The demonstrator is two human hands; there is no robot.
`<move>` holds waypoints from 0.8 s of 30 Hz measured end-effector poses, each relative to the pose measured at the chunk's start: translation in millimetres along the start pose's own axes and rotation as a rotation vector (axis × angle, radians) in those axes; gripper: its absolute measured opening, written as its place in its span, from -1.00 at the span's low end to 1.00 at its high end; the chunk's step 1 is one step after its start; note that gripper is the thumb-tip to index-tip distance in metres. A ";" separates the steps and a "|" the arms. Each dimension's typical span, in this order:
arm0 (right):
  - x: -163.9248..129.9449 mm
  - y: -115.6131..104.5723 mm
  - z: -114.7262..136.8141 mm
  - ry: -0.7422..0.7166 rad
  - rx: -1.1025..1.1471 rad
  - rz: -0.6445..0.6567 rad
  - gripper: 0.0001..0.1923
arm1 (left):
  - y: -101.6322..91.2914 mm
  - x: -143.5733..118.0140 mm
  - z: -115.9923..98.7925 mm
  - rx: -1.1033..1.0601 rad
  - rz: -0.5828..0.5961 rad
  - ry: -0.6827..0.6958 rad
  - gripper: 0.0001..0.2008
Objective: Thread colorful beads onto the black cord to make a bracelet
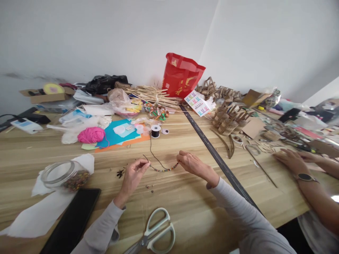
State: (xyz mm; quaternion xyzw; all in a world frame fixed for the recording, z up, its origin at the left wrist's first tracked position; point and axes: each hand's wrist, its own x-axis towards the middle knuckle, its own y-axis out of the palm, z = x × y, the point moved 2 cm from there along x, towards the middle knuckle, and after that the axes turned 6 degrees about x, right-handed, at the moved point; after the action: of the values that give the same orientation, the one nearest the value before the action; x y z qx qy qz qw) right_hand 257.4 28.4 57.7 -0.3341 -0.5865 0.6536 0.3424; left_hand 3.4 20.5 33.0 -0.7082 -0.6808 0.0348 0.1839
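**One beaded cord (pixel 165 170), held at both sides**

From my end of the feed, I see the beaded cord sagging in a shallow curve just above or on the wooden table (pixel 190 201); I cannot tell whether its lowest part touches. Small, many-coloured beads fill most of the stretch between the hands.

My left hand (pixel 135 171) pinches the cord narrowly between thumb and fingertips, with a thin dark end poking up past them. My right hand (pixel 192 164) is closed narrowly on the other side of the beads, though its fingers hide the exact grip. Dark cord also runs down from a black-wound spool (pixel 155 131) towards the beads; I cannot make out where it ends.

Nearer me, a few loose beads (pixel 152 191) lie between the hands, and dark scraps (pixel 120 173) sit just left of my left hand. Farther left is a glass jar (pixel 72 169) with beads inside, beside a black slab (pixel 74 217). Pale-handled scissors (pixel 144 240) lie near the bottom edge of my view. Pink yarn (pixel 91 134) rests beyond, near the blue sheets (pixel 108 134). On the far right, I see a co-worker's hand (pixel 290 160) by the table's clutter.
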 end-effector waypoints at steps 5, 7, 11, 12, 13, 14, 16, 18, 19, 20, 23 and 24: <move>6.3 8.5 3.1 -0.030 -0.038 -0.067 -0.83 | -1.0 -0.8 -7.2 -0.060 -0.040 0.049 -0.81; 8.5 5.7 8.3 -0.032 -0.017 -0.083 -0.82 | -1.9 -1.3 -13.4 -0.079 -0.065 0.081 -0.82; 10.6 -4.6 18.0 -0.009 0.050 -0.117 -0.81 | -1.8 -1.0 -23.4 -0.057 -0.052 0.093 -0.81; 10.7 -6.7 19.6 -0.009 0.073 -0.122 -0.83 | -1.2 -0.7 -24.7 -0.039 -0.044 0.083 -0.81; 10.7 -8.4 20.8 -0.013 0.097 -0.126 -0.84 | -0.5 -0.2 -25.7 -0.022 -0.036 0.073 -0.81; 10.7 -9.6 21.8 -0.021 0.125 -0.131 -0.86 | 0.5 0.2 -26.4 -0.009 -0.026 0.065 -0.82; 11.1 -11.3 23.3 -0.035 0.193 -0.142 -0.89 | 3.1 1.3 -27.7 0.003 0.002 0.056 -0.82; 12.3 -11.9 24.5 -0.046 0.289 -0.154 -0.92 | 6.5 2.4 -29.3 0.006 0.037 0.059 -0.82; 13.2 -11.8 25.1 -0.050 0.348 -0.154 -0.94 | 8.5 3.0 -30.3 0.011 0.056 0.069 -0.83; 14.5 -11.3 25.9 -0.057 0.417 -0.149 -0.94 | 10.6 3.6 -31.5 0.019 0.072 0.084 -0.83; 19.3 -8.3 29.3 -0.091 0.664 -0.099 -0.91 | 17.1 5.3 -35.6 0.044 0.105 0.151 -0.85; 21.0 -7.0 30.5 -0.098 0.755 -0.078 -0.90 | 19.1 5.7 -37.1 0.042 0.111 0.181 -0.86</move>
State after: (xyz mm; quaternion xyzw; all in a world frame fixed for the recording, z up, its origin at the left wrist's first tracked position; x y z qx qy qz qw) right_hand 220.9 30.2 66.6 -0.1303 -0.3324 0.8254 0.4373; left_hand 33.1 18.1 62.8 -0.7411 -0.6202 -0.0050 0.2570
